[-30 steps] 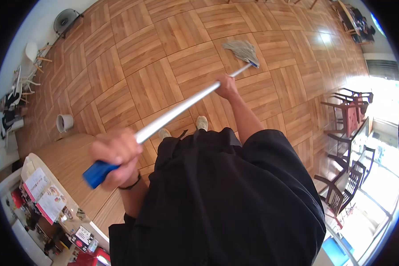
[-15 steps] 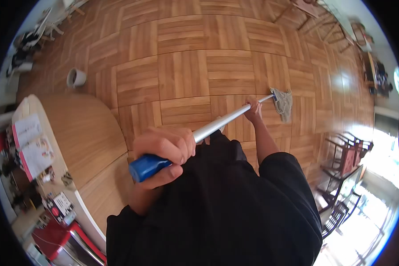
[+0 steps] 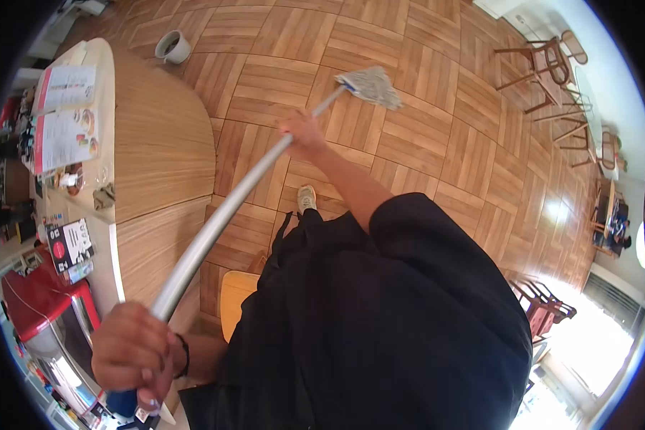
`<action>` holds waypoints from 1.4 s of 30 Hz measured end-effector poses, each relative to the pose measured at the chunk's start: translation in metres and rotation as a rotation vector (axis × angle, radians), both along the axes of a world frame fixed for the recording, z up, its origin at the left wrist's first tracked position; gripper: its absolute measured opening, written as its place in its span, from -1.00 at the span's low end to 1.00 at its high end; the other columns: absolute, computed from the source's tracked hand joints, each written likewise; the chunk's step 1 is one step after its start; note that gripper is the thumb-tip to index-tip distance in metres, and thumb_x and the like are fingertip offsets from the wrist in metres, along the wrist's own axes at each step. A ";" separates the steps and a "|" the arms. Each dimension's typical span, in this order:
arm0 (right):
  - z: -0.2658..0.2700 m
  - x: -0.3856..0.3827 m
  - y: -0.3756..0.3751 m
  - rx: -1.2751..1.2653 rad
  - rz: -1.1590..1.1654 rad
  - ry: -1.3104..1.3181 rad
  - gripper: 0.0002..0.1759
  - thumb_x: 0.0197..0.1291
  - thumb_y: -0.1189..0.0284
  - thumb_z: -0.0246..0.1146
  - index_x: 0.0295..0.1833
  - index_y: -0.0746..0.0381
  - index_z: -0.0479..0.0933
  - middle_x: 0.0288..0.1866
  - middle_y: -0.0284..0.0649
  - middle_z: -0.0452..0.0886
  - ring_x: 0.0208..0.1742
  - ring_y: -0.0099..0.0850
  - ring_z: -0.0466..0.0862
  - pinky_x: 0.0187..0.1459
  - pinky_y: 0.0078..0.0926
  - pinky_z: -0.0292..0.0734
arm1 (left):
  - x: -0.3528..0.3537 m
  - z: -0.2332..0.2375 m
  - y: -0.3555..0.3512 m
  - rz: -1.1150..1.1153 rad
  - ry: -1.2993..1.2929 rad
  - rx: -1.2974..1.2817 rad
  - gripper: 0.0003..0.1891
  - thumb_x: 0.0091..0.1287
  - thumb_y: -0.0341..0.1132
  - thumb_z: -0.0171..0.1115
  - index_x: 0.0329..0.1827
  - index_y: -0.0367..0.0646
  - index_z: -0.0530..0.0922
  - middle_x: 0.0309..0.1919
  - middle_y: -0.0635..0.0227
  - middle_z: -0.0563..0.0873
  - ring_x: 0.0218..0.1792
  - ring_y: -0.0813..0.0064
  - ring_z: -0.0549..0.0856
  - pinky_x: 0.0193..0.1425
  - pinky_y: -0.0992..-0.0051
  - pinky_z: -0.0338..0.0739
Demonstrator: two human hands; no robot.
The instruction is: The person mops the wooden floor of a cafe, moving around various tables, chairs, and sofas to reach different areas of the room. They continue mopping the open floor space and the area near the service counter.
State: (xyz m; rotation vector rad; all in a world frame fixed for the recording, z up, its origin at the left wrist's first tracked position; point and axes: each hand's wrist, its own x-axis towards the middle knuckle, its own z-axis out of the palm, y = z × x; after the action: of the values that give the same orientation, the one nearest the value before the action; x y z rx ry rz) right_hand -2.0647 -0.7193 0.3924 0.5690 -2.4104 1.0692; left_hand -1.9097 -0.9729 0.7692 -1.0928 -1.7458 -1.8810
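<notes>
A mop handle (image 3: 229, 208), silvery with a blue end, runs from the lower left up across the floor. My left hand (image 3: 132, 351) is wrapped round its top end by the blue grip, with a dark band on the wrist. Farther down the pole, my right hand (image 3: 304, 134) grips it near the mop head. The greyish string mop head (image 3: 371, 86) lies spread on the wooden floor (image 3: 416, 143), joined to the pole by a blue piece.
A curved wooden counter (image 3: 158, 136) stands at left, with menus (image 3: 68, 118) on top. Beyond it is a white bucket (image 3: 173, 47). A yellow seat (image 3: 235, 301) is close by my body. Chairs (image 3: 545, 72) and tables line the right side.
The mop head has swept from the right to the upper middle. My left hand has moved down and left, my right hand up and left. The view has turned, and the counter looks nearer.
</notes>
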 end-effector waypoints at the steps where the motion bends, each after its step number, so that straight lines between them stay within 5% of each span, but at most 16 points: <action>1: 0.023 -0.002 -0.023 0.068 0.018 0.074 -0.75 -0.22 0.33 0.45 -0.53 0.02 0.45 -0.40 -0.30 0.52 -0.31 -0.17 0.52 -0.27 -0.22 0.42 | 0.013 0.007 -0.010 0.052 0.034 -0.032 -0.69 0.25 -0.18 0.33 -0.47 -0.08 0.37 -0.78 0.54 0.40 -0.77 0.64 0.42 -0.61 0.53 0.37; 5: 0.027 -0.008 -0.113 0.011 0.425 -0.270 -0.77 -0.17 0.27 0.41 -0.47 0.14 0.53 -0.32 -0.17 0.58 -0.17 -0.05 0.61 -0.16 -0.09 0.52 | 0.063 0.030 -0.031 0.294 0.049 -0.041 -0.72 0.27 -0.10 0.19 -0.42 -0.04 0.34 -0.73 0.56 0.29 -0.69 0.63 0.32 -0.46 0.47 0.25; 8: 0.040 0.021 -0.154 0.029 0.498 -0.453 -0.77 -0.14 0.29 0.38 -0.45 0.21 0.57 -0.33 -0.08 0.62 -0.14 0.00 0.65 -0.14 -0.04 0.56 | 0.090 0.037 -0.043 0.356 0.015 0.036 -0.74 0.17 -0.15 0.23 -0.40 -0.07 0.35 -0.75 0.57 0.24 -0.66 0.62 0.28 -0.36 0.49 0.25; 12: 0.057 0.072 -0.156 0.110 0.521 -0.624 -0.83 -0.09 0.36 0.33 -0.39 0.22 0.63 -0.38 -0.01 0.66 -0.18 0.02 0.70 -0.13 -0.02 0.57 | 0.122 0.041 -0.042 0.388 0.056 0.181 -0.69 0.43 -0.01 -0.10 -0.25 -0.08 0.34 -0.69 0.51 0.24 -0.69 0.58 0.22 -0.55 0.40 0.22; 15: 0.053 0.102 -0.122 0.148 0.496 -0.632 -0.85 -0.06 0.36 0.32 -0.37 0.20 0.66 -0.35 -0.03 0.69 -0.16 0.01 0.71 -0.10 -0.03 0.57 | 0.146 0.033 -0.032 0.374 0.018 0.338 -0.69 0.42 -0.01 -0.07 -0.28 -0.07 0.34 -0.71 0.54 0.16 -0.70 0.57 0.20 -0.54 0.41 0.24; 16: 0.054 0.111 -0.105 0.143 0.481 -0.636 -0.85 -0.05 0.36 0.33 -0.36 0.19 0.66 -0.34 -0.04 0.70 -0.15 0.00 0.72 -0.08 -0.04 0.57 | 0.153 0.031 -0.036 0.345 0.014 0.211 -0.67 0.44 -0.04 -0.08 -0.12 -0.13 0.49 -0.69 0.51 0.39 -0.68 0.57 0.34 -0.51 0.43 0.30; 24: 0.057 0.178 0.063 0.079 0.197 -0.657 -0.82 0.02 0.28 0.35 -0.31 0.13 0.69 -0.29 -0.10 0.72 -0.17 -0.07 0.73 0.05 -0.10 0.53 | 0.130 0.036 0.026 0.274 -0.102 0.390 -0.71 0.03 -0.19 0.30 -0.34 -0.16 0.42 -0.77 0.55 0.25 -0.68 0.63 0.25 -0.35 0.50 0.19; 27: 0.050 0.203 0.129 0.115 0.051 -0.709 -0.81 0.03 0.27 0.35 -0.32 0.15 0.68 -0.30 -0.09 0.72 -0.19 -0.04 0.73 -0.02 -0.08 0.57 | 0.117 0.023 0.086 0.163 -0.160 0.303 -0.65 0.18 -0.07 0.34 -0.41 -0.05 0.34 -0.78 0.57 0.31 -0.74 0.65 0.33 -0.50 0.58 0.30; 29: 0.038 0.227 0.175 0.049 -0.089 -0.679 -0.79 0.03 0.26 0.36 -0.32 0.17 0.67 -0.32 -0.08 0.71 -0.20 0.00 0.72 -0.07 -0.06 0.59 | 0.106 0.006 0.104 -0.254 -0.296 0.433 -0.74 0.07 -0.24 0.32 -0.35 -0.07 0.37 -0.76 0.55 0.26 -0.69 0.64 0.25 -0.31 0.47 0.21; 30: 0.042 0.241 0.200 0.065 -0.141 -0.660 -0.79 0.03 0.27 0.36 -0.32 0.18 0.67 -0.32 -0.06 0.71 -0.20 0.02 0.72 -0.10 -0.05 0.60 | 0.105 -0.003 0.126 -0.204 -0.304 0.400 -0.67 0.13 -0.09 0.30 -0.38 -0.03 0.32 -0.74 0.58 0.30 -0.69 0.64 0.28 -0.36 0.55 0.25; 32: 0.030 0.262 0.245 0.069 -0.273 -0.618 -0.79 0.02 0.27 0.36 -0.34 0.19 0.67 -0.31 -0.03 0.71 -0.19 0.04 0.72 -0.12 -0.03 0.60 | 0.098 -0.020 0.175 -0.197 -0.246 0.342 -0.70 0.20 -0.12 0.28 -0.35 -0.05 0.34 -0.73 0.56 0.30 -0.66 0.65 0.29 -0.40 0.49 0.21; 36: -0.004 0.310 0.320 0.066 -0.545 -0.714 -0.81 0.00 0.29 0.37 -0.36 0.18 0.64 -0.25 -0.01 0.72 -0.14 0.03 0.71 -0.09 -0.02 0.60 | 0.078 -0.062 0.242 -0.681 -0.303 0.312 -0.74 0.30 -0.15 0.23 -0.28 -0.10 0.36 -0.67 0.51 0.32 -0.63 0.59 0.30 -0.39 0.48 0.19; 42: -0.043 0.402 0.376 0.170 -0.782 -0.744 -0.86 0.00 0.34 0.34 -0.35 0.16 0.65 -0.23 -0.03 0.71 -0.12 0.05 0.68 -0.13 -0.02 0.58 | 0.103 -0.094 0.304 -0.948 -0.415 0.175 -0.74 0.31 -0.24 0.26 -0.17 -0.21 0.42 -0.59 0.36 0.43 -0.55 0.48 0.39 -0.31 0.36 0.35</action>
State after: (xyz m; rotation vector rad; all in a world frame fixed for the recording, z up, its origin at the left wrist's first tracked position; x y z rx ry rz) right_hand -1.6624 -0.3435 0.3490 -0.8352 -2.9105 0.7842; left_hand -1.8064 -0.6685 0.6751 -1.7413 -1.2615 -2.9173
